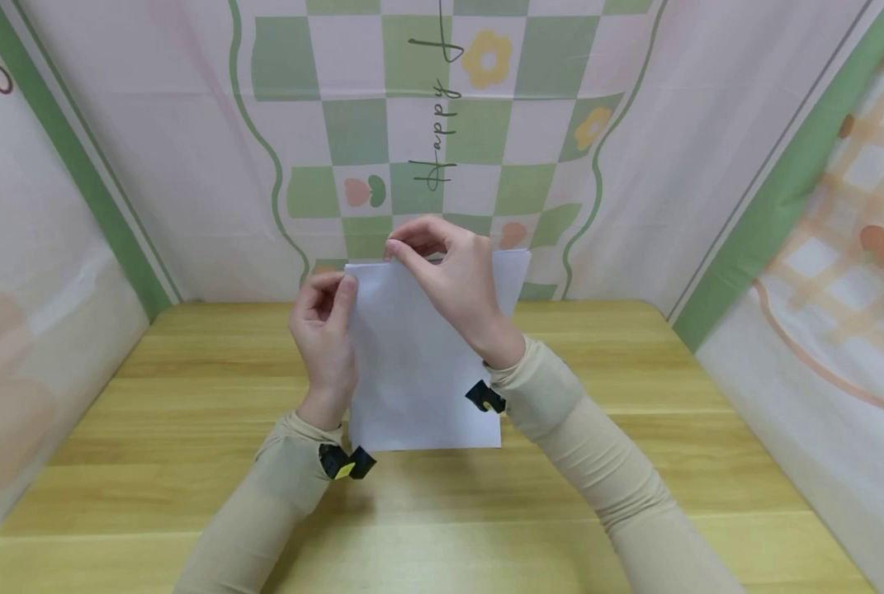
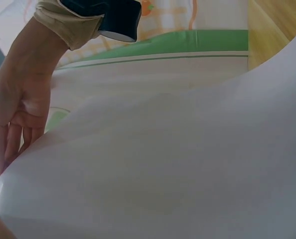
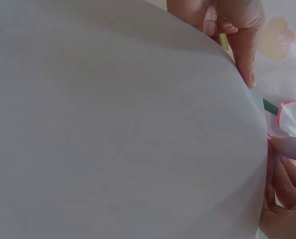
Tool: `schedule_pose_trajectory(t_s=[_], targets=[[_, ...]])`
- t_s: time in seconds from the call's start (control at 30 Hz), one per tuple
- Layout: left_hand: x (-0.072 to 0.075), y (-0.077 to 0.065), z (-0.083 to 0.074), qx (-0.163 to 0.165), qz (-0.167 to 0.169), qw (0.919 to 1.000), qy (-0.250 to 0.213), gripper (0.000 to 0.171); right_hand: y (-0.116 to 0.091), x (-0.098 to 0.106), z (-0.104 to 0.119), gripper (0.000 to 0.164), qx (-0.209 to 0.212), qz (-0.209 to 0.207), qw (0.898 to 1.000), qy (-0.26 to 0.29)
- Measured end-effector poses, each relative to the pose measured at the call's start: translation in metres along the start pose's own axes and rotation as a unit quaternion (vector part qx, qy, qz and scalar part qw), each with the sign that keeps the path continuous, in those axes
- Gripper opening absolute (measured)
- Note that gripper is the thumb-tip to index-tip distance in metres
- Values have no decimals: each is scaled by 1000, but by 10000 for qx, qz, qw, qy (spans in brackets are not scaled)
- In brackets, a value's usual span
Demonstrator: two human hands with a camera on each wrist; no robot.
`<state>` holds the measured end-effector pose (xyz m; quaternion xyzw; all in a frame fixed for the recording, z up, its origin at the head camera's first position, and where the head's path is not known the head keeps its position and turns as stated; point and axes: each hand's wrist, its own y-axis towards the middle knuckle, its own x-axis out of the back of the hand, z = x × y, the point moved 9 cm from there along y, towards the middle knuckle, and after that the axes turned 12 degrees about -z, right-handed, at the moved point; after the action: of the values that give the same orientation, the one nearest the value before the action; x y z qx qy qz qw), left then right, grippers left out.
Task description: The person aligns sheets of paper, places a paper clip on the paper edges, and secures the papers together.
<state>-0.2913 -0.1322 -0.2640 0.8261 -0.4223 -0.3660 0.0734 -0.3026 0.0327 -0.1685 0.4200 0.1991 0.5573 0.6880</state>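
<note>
A few white paper sheets point(image 1: 427, 371) stand upright over the table, their top edges slightly offset. My left hand point(image 1: 326, 330) pinches the upper left corner of the sheets, thumb on the near face. At the top edge, my right hand point(image 1: 460, 285) has its thumb and forefinger pinched together, left of the middle. In the right wrist view a thin red piece, apparently a paper clip point(image 3: 269, 137), shows between those fingertips, right beside the paper's edge. Most of the clip is hidden by the fingers. The paper bends broadly across both wrist views.
A wooden table point(image 1: 189, 388) lies under the hands. Behind it hangs a green-and-white checked cloth point(image 1: 352, 132), with more printed cloth point(image 1: 820, 289) along the right side and the left. A black camera point(image 1: 347, 462) sits on the left wrist.
</note>
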Motion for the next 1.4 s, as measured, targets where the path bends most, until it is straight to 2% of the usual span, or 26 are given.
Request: schedule_pose_trajectory(t_s=[0.17,0.53,0.8,1.07,1.4], targets=[[0,0,0,7,-32,10000,35,7,-1,-2,1,9,15,10,10000,-25],[-2,-2,-1,-39,28,10000,55,23,-3,-5,4,11,154,-25,9998,-105],[-3,-1,-1,-31,13,9999,104,17,-3,-5,5,10,194,-40,9997,-155],[-4,-2,-1,-73,64,9999,127,24,-4,-5,5,9,197,-42,9997,-159],[-5,-2,-2,-35,-63,10000,62,20,-5,-5,7,8,231,0,9997,-116]])
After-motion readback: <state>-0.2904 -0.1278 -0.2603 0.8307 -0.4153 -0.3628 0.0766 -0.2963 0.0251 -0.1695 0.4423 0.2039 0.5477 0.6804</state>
